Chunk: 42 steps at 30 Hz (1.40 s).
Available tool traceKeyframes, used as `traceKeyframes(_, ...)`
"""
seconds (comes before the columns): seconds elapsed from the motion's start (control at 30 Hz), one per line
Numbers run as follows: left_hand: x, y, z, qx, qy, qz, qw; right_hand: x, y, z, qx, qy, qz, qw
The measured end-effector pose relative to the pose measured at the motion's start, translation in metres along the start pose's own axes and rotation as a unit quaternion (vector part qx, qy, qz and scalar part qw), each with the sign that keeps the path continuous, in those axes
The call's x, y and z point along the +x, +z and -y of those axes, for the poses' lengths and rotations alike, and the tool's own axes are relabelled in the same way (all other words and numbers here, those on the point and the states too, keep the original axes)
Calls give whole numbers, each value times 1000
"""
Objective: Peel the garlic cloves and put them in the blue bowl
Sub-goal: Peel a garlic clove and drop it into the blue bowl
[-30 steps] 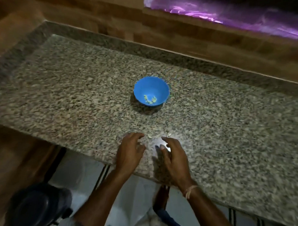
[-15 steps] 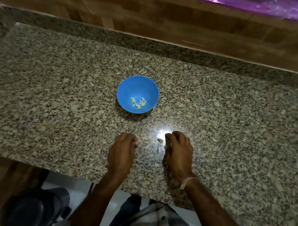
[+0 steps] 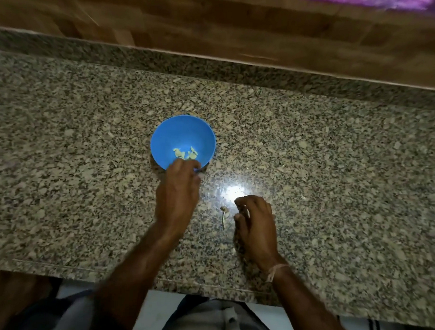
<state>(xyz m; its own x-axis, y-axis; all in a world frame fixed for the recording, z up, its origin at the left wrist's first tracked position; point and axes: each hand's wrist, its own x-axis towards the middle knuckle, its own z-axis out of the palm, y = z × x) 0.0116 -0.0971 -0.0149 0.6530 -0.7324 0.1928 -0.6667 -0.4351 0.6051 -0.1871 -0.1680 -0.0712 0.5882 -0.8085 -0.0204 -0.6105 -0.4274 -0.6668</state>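
The blue bowl (image 3: 168, 136) stands on the granite counter (image 3: 63, 184) with a few pale peeled garlic cloves (image 3: 184, 153) at its bottom. My left hand (image 3: 178, 195) reaches over the bowl's near rim with its fingers bunched and pointing down; the back of the hand hides what is under the fingertips. My right hand (image 3: 255, 223) rests on the counter to the right with curled fingers, and a small pale bit of garlic shows between thumb and fingers. A dry garlic stem with peel (image 3: 223, 215) lies between the two hands.
A bright spot of reflected light (image 3: 231, 191) glares just beyond my right hand. The raised granite ledge (image 3: 215, 63) and a wooden wall (image 3: 216, 24) close the back. The counter's front edge (image 3: 207, 286) runs just below my wrists.
My left hand has moved forward from the counter to the bowl's near rim. My right hand has stayed beside the stem. The camera has tilted down and come closer.
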Motion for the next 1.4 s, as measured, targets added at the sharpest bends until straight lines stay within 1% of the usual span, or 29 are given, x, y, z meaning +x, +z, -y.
traceKeyframes(0.07,-34,21,-11,-104,-20,90,990,-2,-1,-5,34,-2,-4,999)
traceKeyframes(0.13,-56,42,-12,-127,-36,147,980,-4,-2,-9,69,3,-2,998)
traceKeyframes(0.17,-61,49,-12,-123,-44,153,980,-5,-2,-8,85,6,0,996)
traceKeyframes(0.33,-72,59,-13,-101,-81,121,984,-10,1,2,124,9,17,992)
traceKeyframes(0.4,-77,59,-15,-128,-111,97,981,-10,3,3,141,26,15,990)
traceKeyframes(0.47,-82,57,-21,-179,-161,73,968,-11,2,2,169,51,25,984)
traceKeyframes(0.5,-85,56,-25,-203,-185,65,959,-12,0,3,203,73,43,976)
traceKeyframes(0.53,-88,55,-28,-222,-200,59,952,-12,-4,5,255,104,68,959)
traceKeyframes(0.6,-94,53,-35,-234,-210,48,948,-14,-10,9,369,168,114,907)
traceKeyframes(0.63,-96,52,-39,-234,-211,41,948,-15,-13,10,408,191,124,884)
traceKeyframes(0.7,-101,51,-46,-238,-211,28,948,-18,-15,8,450,220,132,855)
traceKeyframes(0.77,-107,50,-54,-266,-221,29,938,-19,-18,5,462,241,130,844)
traceKeyframes(0.9,-114,54,-60,-294,-254,24,921,-20,-26,1,460,243,117,846)
traceKeyframes(1.03,-119,65,-61,-283,-288,7,915,-21,-32,-4,424,212,108,874)
traceKeyframes(1.1,-117,68,-61,-264,-289,-10,920,-23,-35,-8,415,199,107,881)
traceKeyframes(1.17,-110,68,-56,-235,-270,-20,934,-27,-40,-13,403,180,111,891)
traceKeyframes(1.23,-100,67,-46,-184,-229,-15,956,-31,-43,-19,384,175,113,900)
traceKeyframes(1.27,-97,66,-43,-150,-204,-8,967,-33,-44,-22,391,185,114,894)
traceKeyframes(1.33,-100,63,-42,-76,-162,0,984,-36,-46,-27,427,212,118,871)
traceKeyframes(1.4,-113,59,-53,-41,-159,-7,986,-40,-47,-29,449,224,121,857)
